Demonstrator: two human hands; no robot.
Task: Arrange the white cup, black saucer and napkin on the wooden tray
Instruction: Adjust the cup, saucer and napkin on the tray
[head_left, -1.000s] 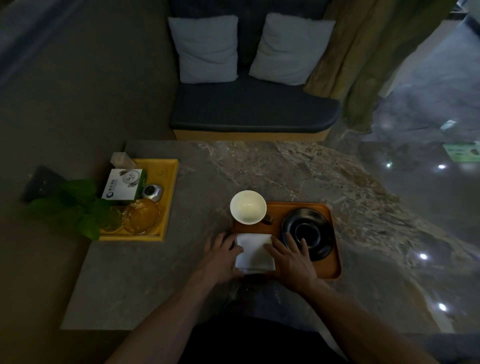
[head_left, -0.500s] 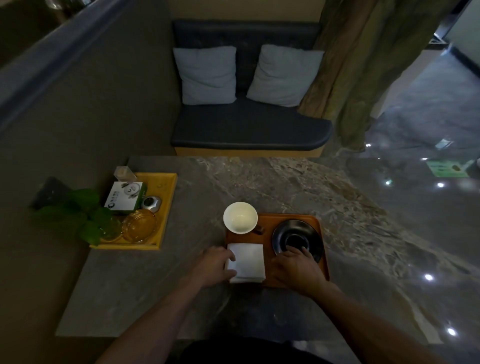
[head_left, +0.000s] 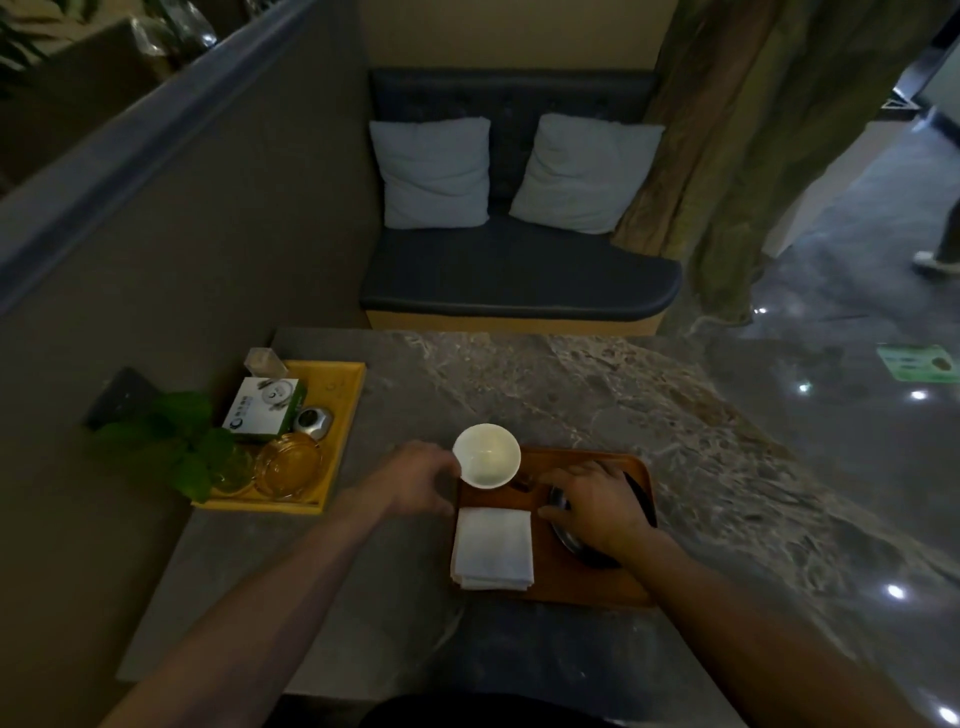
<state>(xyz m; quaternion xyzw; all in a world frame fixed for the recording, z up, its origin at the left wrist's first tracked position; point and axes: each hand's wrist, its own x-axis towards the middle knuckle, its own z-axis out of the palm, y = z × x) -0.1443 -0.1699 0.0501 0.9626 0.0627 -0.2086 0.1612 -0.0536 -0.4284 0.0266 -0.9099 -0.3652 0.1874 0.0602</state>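
The wooden tray lies on the marble table in front of me. A folded white napkin rests flat on the tray's left half, with no hand on it. The white cup stands at the tray's far left corner. My left hand is at the cup's left side, fingers curled against its wall. My right hand lies over the black saucer on the tray's right half and hides most of it, fingers around its rim.
A yellow tray at the table's left holds a small box, a glass ashtray and a metal object, with a green plant beside it. A dark bench with two pillows stands beyond the table. Someone's foot shows at far right.
Both hands have left the napkin. My left hand moved up to the cup and my right hand moved onto the saucer. The camera tilted up.
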